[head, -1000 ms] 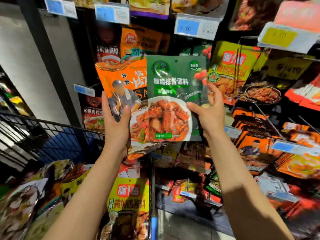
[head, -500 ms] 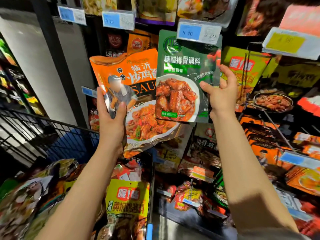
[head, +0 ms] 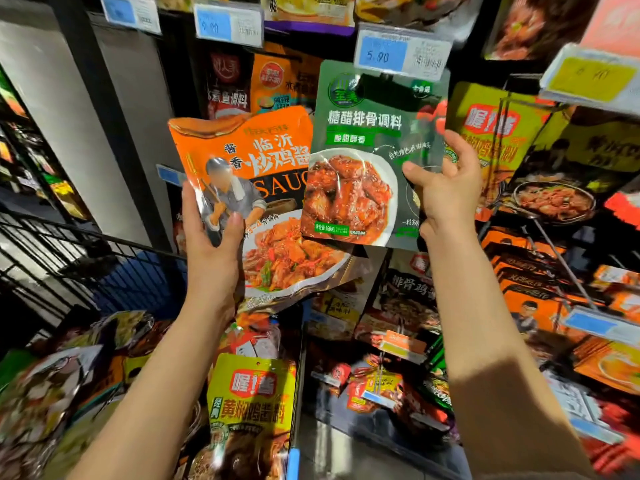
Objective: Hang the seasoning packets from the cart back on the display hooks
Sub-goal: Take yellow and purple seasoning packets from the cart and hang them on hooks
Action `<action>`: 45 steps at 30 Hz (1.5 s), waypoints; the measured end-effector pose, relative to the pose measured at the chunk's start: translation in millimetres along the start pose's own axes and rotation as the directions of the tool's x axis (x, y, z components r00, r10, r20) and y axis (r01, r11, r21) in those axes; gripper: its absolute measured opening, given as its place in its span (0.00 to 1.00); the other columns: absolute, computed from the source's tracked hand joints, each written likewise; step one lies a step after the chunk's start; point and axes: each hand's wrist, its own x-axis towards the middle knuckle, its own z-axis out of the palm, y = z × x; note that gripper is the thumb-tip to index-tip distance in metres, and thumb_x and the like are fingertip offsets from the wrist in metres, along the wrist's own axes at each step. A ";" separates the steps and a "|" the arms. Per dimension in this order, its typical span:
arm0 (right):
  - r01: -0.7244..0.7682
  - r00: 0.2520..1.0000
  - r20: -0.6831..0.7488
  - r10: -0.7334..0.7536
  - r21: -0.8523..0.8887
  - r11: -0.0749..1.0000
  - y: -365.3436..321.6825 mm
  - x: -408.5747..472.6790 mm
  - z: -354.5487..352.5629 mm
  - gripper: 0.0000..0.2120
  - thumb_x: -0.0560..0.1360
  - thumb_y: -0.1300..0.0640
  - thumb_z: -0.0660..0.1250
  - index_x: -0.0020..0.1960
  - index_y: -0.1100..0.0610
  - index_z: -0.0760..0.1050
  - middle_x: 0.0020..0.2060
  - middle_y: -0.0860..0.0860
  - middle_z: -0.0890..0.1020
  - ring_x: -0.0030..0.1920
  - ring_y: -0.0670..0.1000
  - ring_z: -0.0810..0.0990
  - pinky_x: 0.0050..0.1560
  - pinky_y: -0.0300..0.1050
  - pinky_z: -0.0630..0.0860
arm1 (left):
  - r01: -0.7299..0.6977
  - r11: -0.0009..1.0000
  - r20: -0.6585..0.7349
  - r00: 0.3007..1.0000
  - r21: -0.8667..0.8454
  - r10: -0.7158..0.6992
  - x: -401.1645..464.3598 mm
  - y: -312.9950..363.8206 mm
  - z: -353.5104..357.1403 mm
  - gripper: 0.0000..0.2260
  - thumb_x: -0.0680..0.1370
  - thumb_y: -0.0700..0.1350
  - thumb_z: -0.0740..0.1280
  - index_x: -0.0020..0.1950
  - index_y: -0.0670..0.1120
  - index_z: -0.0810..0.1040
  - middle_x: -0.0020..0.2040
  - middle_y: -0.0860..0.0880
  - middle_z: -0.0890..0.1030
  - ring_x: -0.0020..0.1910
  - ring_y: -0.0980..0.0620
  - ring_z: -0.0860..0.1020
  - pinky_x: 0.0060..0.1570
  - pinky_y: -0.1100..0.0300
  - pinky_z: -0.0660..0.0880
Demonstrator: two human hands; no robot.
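Note:
My right hand [head: 446, 188] grips the right edge of a green seasoning packet [head: 363, 150] with a rib dish pictured on it. The packet's top sits just below the blue 5.90 price tag [head: 401, 55] at the end of a display hook; the hook itself is hidden behind the tag. My left hand [head: 213, 233] holds an orange sauce packet [head: 249, 157] by its lower left side, thumb on the front. That packet is partly behind the green one. The cart [head: 114, 251] at lower left holds several more packets, among them a yellow one [head: 251, 403].
Hanging packets fill the rack behind and to the right, including yellow ones [head: 495, 133] and orange ones [head: 526, 306]. More price tags [head: 227, 26] jut out above. A bare metal hook rod [head: 554, 244] slants out at right. A dark post [head: 100, 109] stands at left.
My right hand has lifted the green packet up and to the right, from in front of the orange packet to just under the 5.90 tag. My left hand stayed nearly still with the orange packet.

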 end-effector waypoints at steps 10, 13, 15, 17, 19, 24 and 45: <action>-0.055 0.995 -0.083 0.054 -0.018 0.998 18.3 70.0 23.8 0.26 0.75 0.73 0.65 0.69 0.53 0.70 0.51 0.52 0.80 0.48 0.50 0.81 0.44 0.39 0.79 | -0.005 0.994 -0.036 0.999 0.109 0.009 6.3 -6.1 -19.3 0.31 0.82 0.41 0.63 0.80 0.52 0.51 0.72 0.66 0.59 0.66 0.76 0.63 0.60 0.82 0.61; -0.041 0.995 -0.090 0.033 -0.088 0.995 24.2 98.7 38.7 0.24 0.77 0.73 0.58 0.68 0.53 0.71 0.44 0.47 0.80 0.45 0.48 0.79 0.41 0.37 0.76 | 0.029 0.990 -0.068 0.998 0.139 -0.020 12.5 -13.4 -39.2 0.31 0.82 0.42 0.64 0.81 0.53 0.52 0.79 0.56 0.58 0.75 0.60 0.62 0.73 0.64 0.61; 0.002 0.998 -0.060 -0.015 -0.212 0.977 29.7 112.0 43.0 0.22 0.76 0.72 0.60 0.62 0.50 0.71 0.47 0.47 0.80 0.46 0.47 0.80 0.45 0.39 0.78 | 0.052 0.989 -0.076 0.996 0.139 -0.042 16.1 -16.8 -47.2 0.31 0.82 0.42 0.64 0.81 0.54 0.53 0.79 0.54 0.60 0.75 0.56 0.63 0.75 0.51 0.61; 0.021 0.985 -0.152 -0.077 -0.343 0.939 40.7 120.5 41.4 0.12 0.78 0.67 0.62 0.52 0.51 0.73 0.42 0.50 0.78 0.38 0.47 0.78 0.35 0.38 0.74 | 0.075 0.989 -0.086 0.994 0.129 -0.064 17.4 -16.8 -49.9 0.31 0.82 0.42 0.64 0.81 0.54 0.52 0.78 0.56 0.59 0.75 0.57 0.63 0.75 0.50 0.61; 0.041 0.980 -0.161 -0.120 -0.425 0.904 48.0 122.7 38.3 0.11 0.77 0.66 0.63 0.52 0.52 0.73 0.41 0.52 0.78 0.39 0.51 0.78 0.36 0.41 0.75 | 0.087 0.990 -0.079 0.994 0.108 -0.079 18.6 -16.8 -49.8 0.32 0.82 0.42 0.64 0.80 0.56 0.52 0.79 0.57 0.58 0.76 0.58 0.61 0.76 0.50 0.60; 0.040 0.997 -0.032 -0.071 -0.575 0.817 40.9 98.1 27.1 0.23 0.76 0.70 0.59 0.68 0.54 0.69 0.53 0.51 0.75 0.48 0.51 0.73 0.44 0.42 0.69 | 0.135 0.991 -0.030 0.990 -0.025 -0.136 21.5 -14.8 -42.5 0.31 0.81 0.41 0.64 0.80 0.56 0.53 0.75 0.59 0.63 0.70 0.66 0.67 0.66 0.67 0.67; -0.034 0.939 0.326 0.106 -0.220 0.975 1.7 -103.6 44.7 0.27 0.73 0.57 0.72 0.67 0.40 0.69 0.64 0.40 0.75 0.65 0.45 0.74 0.63 0.52 0.74 | 0.098 0.988 0.405 0.913 -0.115 -0.043 51.5 30.8 -38.9 0.29 0.76 0.59 0.69 0.68 0.76 0.56 0.78 0.59 0.60 0.76 0.56 0.62 0.75 0.50 0.60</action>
